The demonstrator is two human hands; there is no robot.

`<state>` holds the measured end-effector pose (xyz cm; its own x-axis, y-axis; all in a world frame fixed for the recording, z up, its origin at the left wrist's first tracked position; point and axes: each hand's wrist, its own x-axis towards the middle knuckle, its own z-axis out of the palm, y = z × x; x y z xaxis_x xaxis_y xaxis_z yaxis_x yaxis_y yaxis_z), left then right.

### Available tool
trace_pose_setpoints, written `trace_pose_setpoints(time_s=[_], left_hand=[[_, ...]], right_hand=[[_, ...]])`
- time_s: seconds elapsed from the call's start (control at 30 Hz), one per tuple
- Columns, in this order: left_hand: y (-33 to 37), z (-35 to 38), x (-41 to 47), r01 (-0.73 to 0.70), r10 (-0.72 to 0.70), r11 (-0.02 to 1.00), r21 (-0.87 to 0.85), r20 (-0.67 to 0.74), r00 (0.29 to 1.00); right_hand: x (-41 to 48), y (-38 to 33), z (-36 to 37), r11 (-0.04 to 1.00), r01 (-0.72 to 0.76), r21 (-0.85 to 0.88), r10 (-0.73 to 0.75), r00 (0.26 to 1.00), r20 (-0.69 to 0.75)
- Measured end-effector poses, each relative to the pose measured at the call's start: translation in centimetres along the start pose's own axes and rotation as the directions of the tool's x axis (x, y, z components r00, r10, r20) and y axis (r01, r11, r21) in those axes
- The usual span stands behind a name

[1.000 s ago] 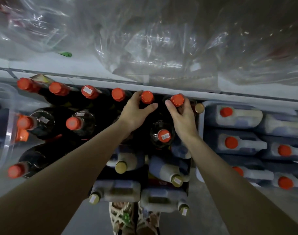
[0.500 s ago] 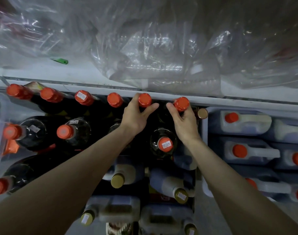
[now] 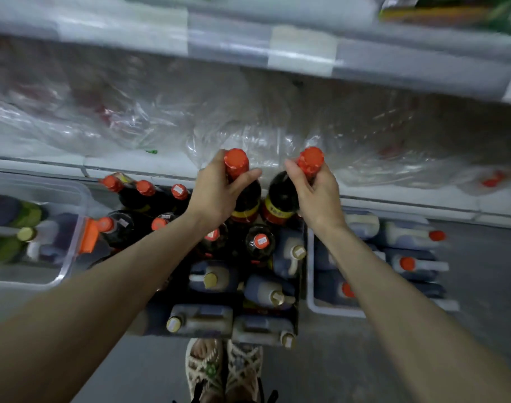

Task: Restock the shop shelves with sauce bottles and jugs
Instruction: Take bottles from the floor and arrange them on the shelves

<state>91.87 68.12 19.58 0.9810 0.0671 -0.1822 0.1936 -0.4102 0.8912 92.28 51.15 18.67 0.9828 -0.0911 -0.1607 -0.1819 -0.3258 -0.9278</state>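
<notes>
Two clamped grips: left hand (image 3: 216, 194), left bottle (image 3: 248, 199); right hand (image 3: 318, 196), right bottle (image 3: 281, 194); labels (image 3: 274, 211) unreadable.

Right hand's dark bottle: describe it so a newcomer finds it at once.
Below the white shelf edge stands a cluster of dark red-capped sauce bottles. Two are held above the rest; this is the right bottle, its neck gripped by the right hand, while the left hand holds its twin.
</notes>
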Motion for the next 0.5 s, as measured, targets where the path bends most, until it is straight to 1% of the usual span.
trace_pose_setpoints(time_s=[0.13, 0.23, 0.3, 0.43, 0.5], left_hand=[[10.6, -5.8, -2.5, -0.112, 0.110, 0.994, -0.004, -0.137, 0.984], [20.6, -11.0, -4.4, -0.231, 0.225, 0.973, -0.011, -0.190, 0.956], [27.3, -14.9, -6.0, -0.304, 0.286, 0.951, -0.050, -0.225, 0.931], [40.1, -22.5, -9.0, -0.471, 0.424, 0.877, -0.095, -0.312, 0.851], [45.9, -26.0, -10.9, -0.543, 0.490, 0.837, -0.068, -0.351, 0.798]], right_hand=[[-2.0, -12.3, -3.9, 0.994, 0.107, 0.008, -0.107, 0.994, -0.029], [-3.5, -23.1, -6.9, 0.981, 0.193, 0.012, -0.192, 0.981, -0.032], [-4.7, -30.4, -8.8, 0.966, 0.259, 0.010, -0.259, 0.966, -0.026], [-7.2, -45.0, -12.1, 0.907, 0.415, 0.065, -0.415, 0.910, -0.025], [-9.0, -51.8, -13.4, 0.860, 0.498, 0.114, -0.497, 0.867, -0.039]])
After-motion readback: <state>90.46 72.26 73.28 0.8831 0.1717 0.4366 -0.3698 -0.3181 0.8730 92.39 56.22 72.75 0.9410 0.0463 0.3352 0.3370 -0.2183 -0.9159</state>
